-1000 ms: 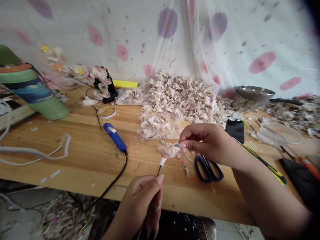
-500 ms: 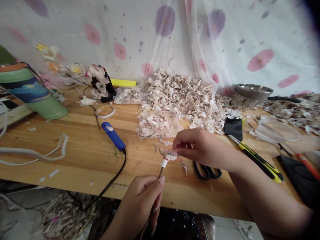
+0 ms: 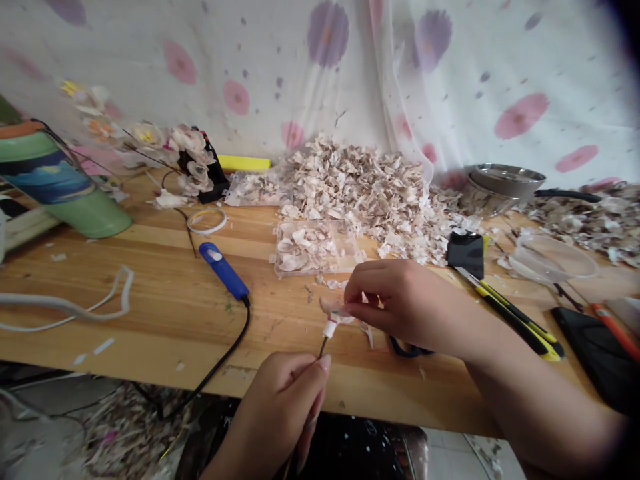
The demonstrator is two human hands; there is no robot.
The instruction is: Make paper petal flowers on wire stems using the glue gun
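Petals (image 3: pixel 327 306) could rip if the right hand (image 3: pixel 400 293), its grip pinching them, pulls hard; the stem (image 3: pixel 323 347) could spin if the left hand (image 3: pixel 280 400), holding it, loosens.

Left hand (image 3: pixel 295 393) low, thumb pressed on fingers; right hand (image 3: pixel 377 293) higher, fingertips pinched, forearm slanting inward.

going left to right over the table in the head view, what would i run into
Green tumbler → blue tool → clear box of petals → yellow and black utility knife → orange tool
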